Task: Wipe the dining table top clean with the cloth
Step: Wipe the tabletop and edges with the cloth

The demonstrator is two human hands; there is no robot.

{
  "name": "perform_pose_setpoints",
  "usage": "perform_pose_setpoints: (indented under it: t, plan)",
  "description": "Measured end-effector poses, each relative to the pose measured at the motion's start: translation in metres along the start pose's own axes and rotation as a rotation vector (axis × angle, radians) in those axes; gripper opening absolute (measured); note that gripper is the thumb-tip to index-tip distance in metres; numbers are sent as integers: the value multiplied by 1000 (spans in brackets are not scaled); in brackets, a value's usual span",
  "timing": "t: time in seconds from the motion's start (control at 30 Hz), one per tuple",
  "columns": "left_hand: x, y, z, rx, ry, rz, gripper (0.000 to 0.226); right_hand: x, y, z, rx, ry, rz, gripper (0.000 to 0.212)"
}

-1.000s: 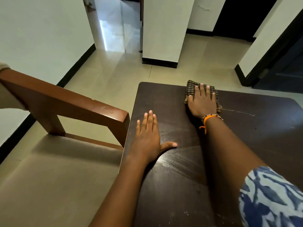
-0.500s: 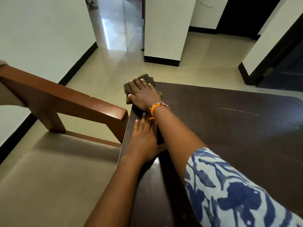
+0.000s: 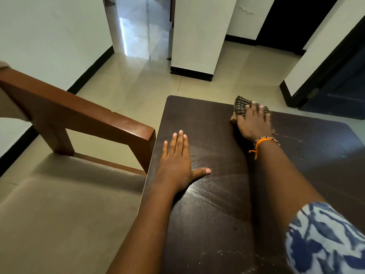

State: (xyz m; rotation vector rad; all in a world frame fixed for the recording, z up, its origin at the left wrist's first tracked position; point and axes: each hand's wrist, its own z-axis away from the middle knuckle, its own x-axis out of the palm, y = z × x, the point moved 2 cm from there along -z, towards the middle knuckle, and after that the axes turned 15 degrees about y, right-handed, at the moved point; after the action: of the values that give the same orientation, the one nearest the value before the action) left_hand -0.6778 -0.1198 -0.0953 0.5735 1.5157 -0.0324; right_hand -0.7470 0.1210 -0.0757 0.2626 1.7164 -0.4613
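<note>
A dark brown dining table top (image 3: pixel 207 123) fills the lower right. On its far edge lies a checked brown cloth (image 3: pixel 240 104), pressed flat under my right hand (image 3: pixel 252 123), which wears an orange wristband. My left hand (image 3: pixel 176 161) rests flat on the table near its left edge, fingers together, thumb out, holding nothing. A pale scratch or streak (image 3: pixel 292 137) shows to the right of the cloth. Faint smears and crumbs (image 3: pixel 227 252) mark the near part of the top.
A wooden chair (image 3: pixel 83 117) with a beige seat (image 3: pixel 59 204) stands against the table's left edge. Beyond lie a tiled floor (image 3: pixel 150 86), a white pillar (image 3: pixel 197 36) and a dark door (image 3: pixel 343 86) at right.
My right hand has slid the cloth along the far edge from the table's left corner back to the right. The left hand has stayed put.
</note>
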Motion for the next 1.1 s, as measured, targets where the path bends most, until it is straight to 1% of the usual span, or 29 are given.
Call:
perform_pose_setpoints:
  t: [0.1, 0.2, 0.27, 0.33, 0.43, 0.53, 0.7, 0.73, 0.8, 0.87, 0.93, 1.0, 1.1]
  plan:
    - [1, 2, 2, 2, 18, 5, 108, 9, -50, 5, -137, -61, -73, 58]
    - [-1, 4, 1, -15, 29, 7, 106, 18, -120, 22, -318, -172, -130, 59]
    - [-4, 4, 0, -5, 12, -6, 98, 21, -157, 37, -421, -249, -168, 56]
    - [-6, 5, -1, 14, -3, -23, 91, 22, -169, 46, -489, -290, -196, 52]
    - [-6, 5, -1, -5, 1, 34, 99, 20, -152, 45, -501, -236, -201, 49]
    - [-5, 5, 1, -9, 9, 28, 108, 14, -109, 33, -444, -173, -148, 49]
    - [-2, 4, 1, -7, -4, 24, 109, -2, 19, 4, -185, -106, -38, 50]
    - [-1, 4, 1, -8, -8, 18, 109, -7, 40, 3, -122, -106, -27, 51]
    - [0, 5, 0, -8, -20, 6, 109, -14, 62, 8, -5, -104, -25, 51]
    - [-1, 5, -1, -10, -29, -5, 109, -16, 59, 16, 61, -94, -38, 51]
    - [-1, 7, 0, -13, -37, -12, 109, -15, 36, 26, 51, -80, -58, 51]
    - [-3, 8, 1, -24, -48, -6, 109, -7, -2, 40, -57, -76, -84, 51]
    - [-8, 8, 0, -62, -62, 19, 109, 2, -61, 60, -270, -119, -142, 52]
